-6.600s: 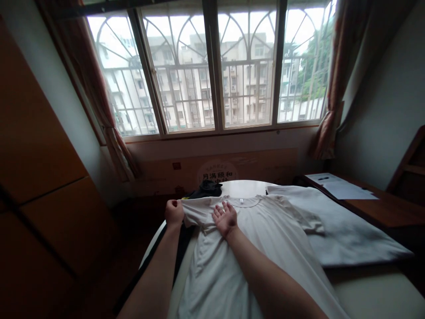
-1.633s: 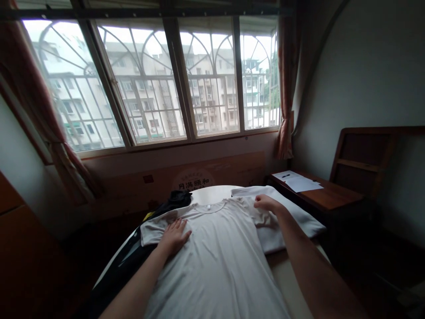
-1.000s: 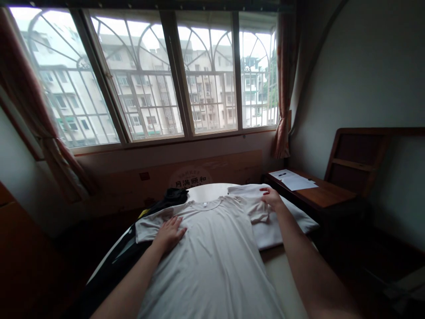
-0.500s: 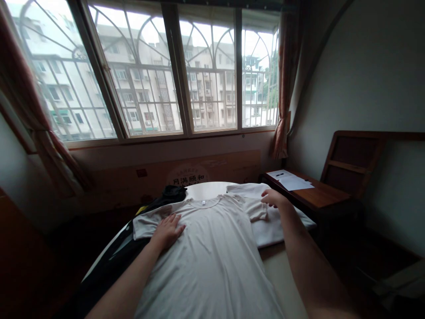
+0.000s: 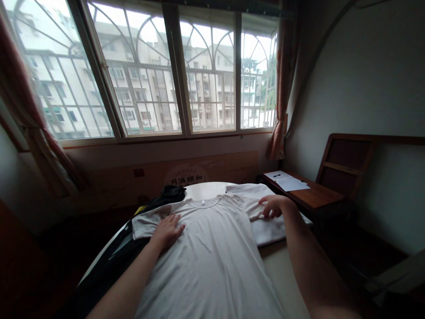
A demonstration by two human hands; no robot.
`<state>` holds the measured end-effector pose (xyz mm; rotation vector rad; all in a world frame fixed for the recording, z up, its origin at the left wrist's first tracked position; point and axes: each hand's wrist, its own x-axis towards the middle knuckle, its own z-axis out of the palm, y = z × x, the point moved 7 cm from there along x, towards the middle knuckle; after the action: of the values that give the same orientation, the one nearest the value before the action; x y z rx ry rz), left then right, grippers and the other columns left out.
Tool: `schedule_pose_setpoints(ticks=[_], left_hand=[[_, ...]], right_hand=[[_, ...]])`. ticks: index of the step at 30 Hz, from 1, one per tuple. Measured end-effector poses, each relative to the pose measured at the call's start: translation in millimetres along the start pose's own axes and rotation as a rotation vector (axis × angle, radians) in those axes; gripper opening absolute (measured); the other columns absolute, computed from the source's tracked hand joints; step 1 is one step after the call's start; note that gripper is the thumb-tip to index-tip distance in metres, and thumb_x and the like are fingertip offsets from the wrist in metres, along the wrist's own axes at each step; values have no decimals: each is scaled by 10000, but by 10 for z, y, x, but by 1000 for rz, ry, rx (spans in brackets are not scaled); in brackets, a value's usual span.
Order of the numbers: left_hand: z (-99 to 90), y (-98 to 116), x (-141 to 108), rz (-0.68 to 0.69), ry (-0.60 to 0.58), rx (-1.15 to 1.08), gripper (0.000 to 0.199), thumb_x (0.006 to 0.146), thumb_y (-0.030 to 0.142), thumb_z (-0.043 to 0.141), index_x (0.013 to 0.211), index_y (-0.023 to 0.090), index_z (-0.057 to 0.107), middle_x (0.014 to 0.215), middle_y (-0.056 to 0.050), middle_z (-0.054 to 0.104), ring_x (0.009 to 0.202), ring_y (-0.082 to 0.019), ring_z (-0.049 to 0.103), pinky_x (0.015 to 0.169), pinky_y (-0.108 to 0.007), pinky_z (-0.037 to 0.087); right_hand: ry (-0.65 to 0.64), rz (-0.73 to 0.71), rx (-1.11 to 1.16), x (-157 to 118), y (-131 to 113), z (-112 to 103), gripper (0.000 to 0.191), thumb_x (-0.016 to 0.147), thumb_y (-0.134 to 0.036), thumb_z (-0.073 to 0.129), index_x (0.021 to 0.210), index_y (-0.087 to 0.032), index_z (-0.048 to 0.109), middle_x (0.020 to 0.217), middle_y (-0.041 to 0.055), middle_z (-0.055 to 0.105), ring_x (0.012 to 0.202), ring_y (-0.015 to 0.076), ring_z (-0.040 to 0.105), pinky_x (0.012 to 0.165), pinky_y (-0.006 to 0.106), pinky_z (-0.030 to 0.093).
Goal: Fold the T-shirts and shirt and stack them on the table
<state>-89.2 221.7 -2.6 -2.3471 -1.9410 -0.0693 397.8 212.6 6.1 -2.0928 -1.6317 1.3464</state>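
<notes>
A light T-shirt (image 5: 212, 248) lies spread out, collar at the far end and hem towards me. My left hand (image 5: 168, 231) rests flat on its left shoulder by the sleeve, fingers extended. Over the right sleeve is my right hand (image 5: 275, 205), its fingers bent but apart; whether the fingertips press on the cloth I cannot tell. Under that sleeve lies a folded white garment (image 5: 270, 228). Dark clothing (image 5: 124, 248) with a yellow patch sits beneath the T-shirt's left side.
The round white table (image 5: 209, 189) holds all the clothes. To the right stands a wooden side table (image 5: 318, 195) with white papers (image 5: 292, 182) and a pen on it. A barred window with tied curtains (image 5: 278, 133) is behind, above a printed cardboard panel (image 5: 232, 166).
My right hand has come down and slightly nearer along the right sleeve, its fingers spreading. My left hand stays in place on the T-shirt.
</notes>
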Motion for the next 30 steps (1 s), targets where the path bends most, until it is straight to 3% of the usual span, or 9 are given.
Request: schedule_pose_setpoints(ticks=[5, 12, 21, 28, 30], left_hand=[[-7, 12, -1, 5, 13, 0, 675, 944, 523, 358, 1498, 144, 432, 1576, -156, 387, 1465, -299, 339, 1183, -440, 244], [15, -2, 11, 0, 6, -9, 687, 941, 544, 347, 1506, 162, 423, 1584, -153, 375, 1463, -311, 338, 1183, -463, 239], [7, 3, 13, 4, 31, -12, 673, 947, 548, 350, 1495, 167, 442, 1573, -146, 398, 1458, -299, 351, 1185, -452, 241], [-3, 12, 8, 5, 31, -14, 676, 948, 546, 357, 1498, 162, 439, 1571, -149, 400, 1454, -303, 356, 1182, -444, 243], [-11, 19, 6, 7, 28, -11, 671, 950, 541, 358, 1497, 162, 440, 1569, -150, 403, 1452, -302, 360, 1180, -441, 248]], right_hand=[[55, -75, 29, -25, -58, -26, 975, 566, -176, 830, 1451, -283, 433, 907, 52, 737, 750, 200, 713, 644, 279, 531], [-68, -227, 71, -166, -134, 47, 932, 610, -226, 797, 1470, -296, 442, 1022, 57, 722, 714, 178, 689, 604, 266, 527], [-70, -283, -22, -93, -179, 90, 1199, 560, -167, 821, 1580, -323, 211, 941, -5, 654, 669, 144, 637, 562, 241, 521], [-71, -287, -93, -96, -141, 61, 1123, 570, -162, 812, 1557, -318, 300, 866, -23, 663, 653, 125, 615, 534, 185, 457], [-83, -279, -128, -129, -139, 57, 1045, 571, -154, 800, 1517, -326, 393, 846, -26, 656, 660, 120, 612, 550, 184, 457]])
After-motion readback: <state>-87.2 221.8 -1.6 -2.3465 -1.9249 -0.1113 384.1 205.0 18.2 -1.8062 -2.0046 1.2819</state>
